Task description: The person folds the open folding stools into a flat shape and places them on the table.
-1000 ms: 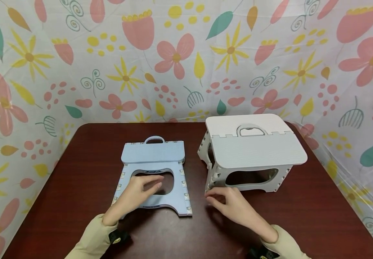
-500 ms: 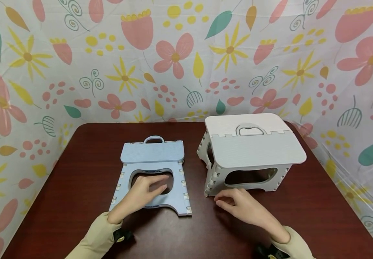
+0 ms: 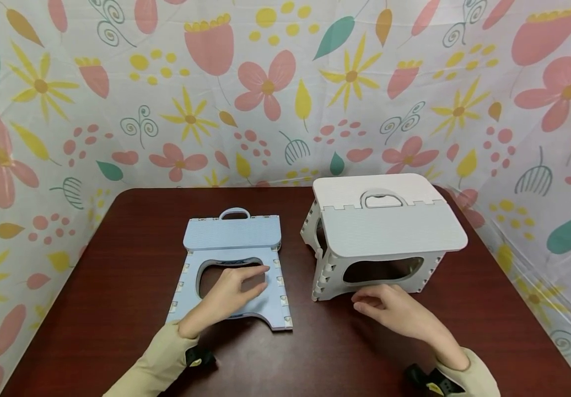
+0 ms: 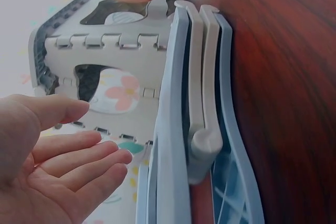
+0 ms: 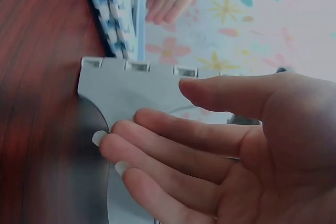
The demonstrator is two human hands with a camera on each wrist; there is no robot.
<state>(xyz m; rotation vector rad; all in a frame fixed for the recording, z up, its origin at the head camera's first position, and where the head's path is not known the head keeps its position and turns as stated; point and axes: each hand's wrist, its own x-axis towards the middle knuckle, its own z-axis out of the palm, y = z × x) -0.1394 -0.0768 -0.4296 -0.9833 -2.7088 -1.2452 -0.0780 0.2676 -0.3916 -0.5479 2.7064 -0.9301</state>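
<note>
A light blue folding stool (image 3: pixel 233 234) lies folded flat on the table, its carry handle toward the back. Just over its central opening hovers my left hand (image 3: pixel 233 289), fingers relaxed and holding nothing. The left wrist view shows this hand (image 4: pixel 68 166) apart from the stool's folded layers (image 4: pixel 176 129). To the right stands a white-grey folding stool (image 3: pixel 394 229), unfolded on its legs. In front of its near side panel is my right hand (image 3: pixel 389 309), loosely bent and holding nothing. In the right wrist view, whether its fingers (image 5: pixel 157 150) touch the panel (image 5: pixel 121 87) I cannot tell.
Both stools are on a dark reddish-brown table (image 3: pixel 102 309) with rounded back corners. Behind and beside it hangs a flower-patterned curtain (image 3: pixel 265 143). A dark band (image 3: pixel 200 357) sits at the left wrist, another (image 3: pixel 436 380) at the right.
My right hand has moved right along the white-grey stool's front, away from its near left corner. My left hand has drifted slightly right over the blue stool. Both stools stay put.
</note>
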